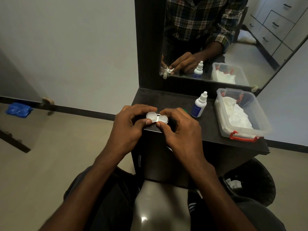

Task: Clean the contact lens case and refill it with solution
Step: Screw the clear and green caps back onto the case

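A white two-well contact lens case (157,117) is held just above the front left corner of the dark dresser top (205,125). My left hand (131,124) pinches its left well, thumb on the rim. My right hand (176,127) grips the right well, whose lid looks to be on. The left well shows an open round face. A small white solution bottle (199,105) with a blue label and a capped nozzle stands upright just right of my right hand.
A clear plastic box (240,114) with red clips holds white tissue at the right of the top. A mirror (225,39) rises behind. A black waste bin (250,179) with crumpled tissue sits on the floor at right. A blue cloth (18,110) lies far left.
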